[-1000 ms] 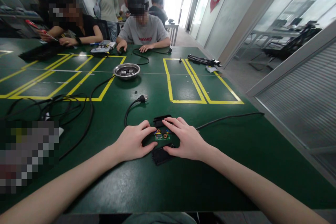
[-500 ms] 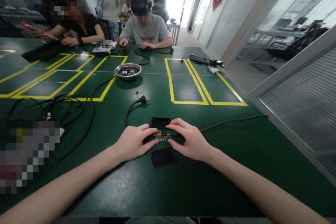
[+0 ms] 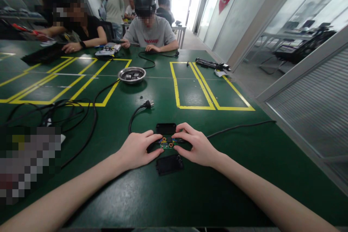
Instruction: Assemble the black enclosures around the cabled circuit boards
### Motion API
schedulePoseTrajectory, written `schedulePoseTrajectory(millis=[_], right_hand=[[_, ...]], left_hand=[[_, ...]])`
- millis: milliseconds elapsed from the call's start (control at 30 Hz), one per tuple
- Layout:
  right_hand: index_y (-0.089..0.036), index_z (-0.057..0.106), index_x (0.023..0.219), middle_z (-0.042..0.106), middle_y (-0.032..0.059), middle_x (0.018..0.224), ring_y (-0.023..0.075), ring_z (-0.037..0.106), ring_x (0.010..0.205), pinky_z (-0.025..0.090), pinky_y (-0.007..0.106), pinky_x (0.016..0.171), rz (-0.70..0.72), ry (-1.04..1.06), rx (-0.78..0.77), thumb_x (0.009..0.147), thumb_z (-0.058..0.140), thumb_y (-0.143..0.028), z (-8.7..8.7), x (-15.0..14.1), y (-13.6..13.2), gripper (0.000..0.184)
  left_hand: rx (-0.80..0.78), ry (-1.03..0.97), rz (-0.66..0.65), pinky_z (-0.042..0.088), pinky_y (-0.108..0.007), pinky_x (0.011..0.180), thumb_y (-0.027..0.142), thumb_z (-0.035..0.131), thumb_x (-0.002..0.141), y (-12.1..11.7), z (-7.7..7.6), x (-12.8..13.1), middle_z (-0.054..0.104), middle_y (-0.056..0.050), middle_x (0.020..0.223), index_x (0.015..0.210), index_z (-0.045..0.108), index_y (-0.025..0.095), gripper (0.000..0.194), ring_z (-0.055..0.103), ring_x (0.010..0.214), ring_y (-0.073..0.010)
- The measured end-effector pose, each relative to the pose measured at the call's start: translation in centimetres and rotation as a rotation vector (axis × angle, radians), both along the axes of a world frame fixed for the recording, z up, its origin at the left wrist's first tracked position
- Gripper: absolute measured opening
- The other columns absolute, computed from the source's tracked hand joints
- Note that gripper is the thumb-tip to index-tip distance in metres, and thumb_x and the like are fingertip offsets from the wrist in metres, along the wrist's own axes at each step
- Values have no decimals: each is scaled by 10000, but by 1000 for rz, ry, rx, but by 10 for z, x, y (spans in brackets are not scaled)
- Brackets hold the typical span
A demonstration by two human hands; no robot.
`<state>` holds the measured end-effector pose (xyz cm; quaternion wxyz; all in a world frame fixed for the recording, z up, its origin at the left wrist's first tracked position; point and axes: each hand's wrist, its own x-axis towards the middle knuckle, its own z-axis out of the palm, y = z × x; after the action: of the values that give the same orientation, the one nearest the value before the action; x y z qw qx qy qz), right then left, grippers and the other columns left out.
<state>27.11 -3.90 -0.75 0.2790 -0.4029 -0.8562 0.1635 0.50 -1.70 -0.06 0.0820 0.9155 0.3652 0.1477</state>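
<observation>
A small green circuit board (image 3: 168,143) with two copper-coloured coils lies in front of me. My left hand (image 3: 138,147) grips its left end between thumb and fingertips. On the opposite end, my right hand (image 3: 198,144) closes its thumb and forefinger on the board, other fingers raised near the far case half. That black plastic case half (image 3: 166,128) rests just beyond the board, hollow side up. Nearer to me lies a second black case half (image 3: 170,165), touched by neither hand. A black cord (image 3: 241,126) runs out rightward from behind my right hand.
A black plug (image 3: 148,104) on a short cord lies beyond my left hand. Farther off stands a metal bowl (image 3: 132,75) holding metal parts. Tangled black cables (image 3: 67,110) spread at left, beside a blurred-out object. Two people sit working across the green table (image 3: 108,199).
My right hand's fingers have come off the two case halves and closed on the board's right end. The far case half now sits straighter. My left hand stays at the board's left end.
</observation>
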Motion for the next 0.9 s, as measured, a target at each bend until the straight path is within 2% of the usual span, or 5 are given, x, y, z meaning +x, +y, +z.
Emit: schedulePoseTrajectory(millis=[333, 533, 667, 900], right_hand=[[-211, 707, 1225, 630, 110, 1218, 227, 708, 979, 621, 357, 812, 1, -70, -19, 906, 702, -322, -1, 1, 0, 338], [-199, 683, 1280, 636, 121, 1233, 232, 708, 986, 618, 364, 813, -4, -81, -18, 917, 686, -338, 2, 1, -2, 389], [-205, 661, 1310, 638, 128, 1256, 237, 710, 1020, 615, 361, 826, 16, -68, -11, 912, 687, -334, 3, 2, -2, 420], [-223, 574, 1460, 607, 158, 1388, 303, 672, 1200, 597, 439, 954, 72, -101, -48, 829, 781, -453, 3, 4, -2, 703]], left_hand=[[3, 53, -63, 492, -248, 578, 479, 651, 969, 6, 3, -4, 713, -28, 909, 1263, 696, 201, 407, 706, 676, -165], [0, 46, -77, 478, -240, 570, 444, 648, 981, 7, 3, -5, 707, -21, 905, 1274, 691, 206, 380, 694, 668, -158], [-5, 43, -81, 487, -236, 582, 418, 588, 1021, 7, 3, -6, 693, -21, 894, 1263, 691, 204, 338, 693, 680, -153], [11, 85, -94, 503, -227, 601, 415, 526, 1052, 5, 4, -6, 673, -25, 879, 1293, 679, 208, 352, 685, 683, -147]])
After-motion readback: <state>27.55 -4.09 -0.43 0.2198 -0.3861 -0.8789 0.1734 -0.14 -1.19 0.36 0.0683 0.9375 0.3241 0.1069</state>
